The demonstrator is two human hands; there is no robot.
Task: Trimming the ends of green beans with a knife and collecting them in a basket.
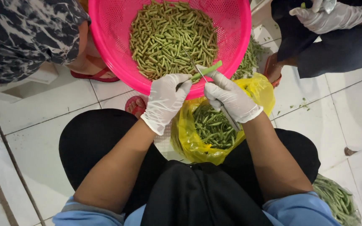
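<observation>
Kitchen prep floor: tiles [63, 104], bean colander [114, 37]

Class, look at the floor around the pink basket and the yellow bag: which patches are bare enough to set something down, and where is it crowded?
Bare tile lies left of the person's knee, below the red sandal, and right of the yellow bag toward the co-worker's gloved hand. It is crowded where left hand and right hand work beside the pink basket.

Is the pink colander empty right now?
No, the pink colander holds a heap of cut green bean pieces, and the gloved left hand and right hand hold a bean over its rim.
</observation>
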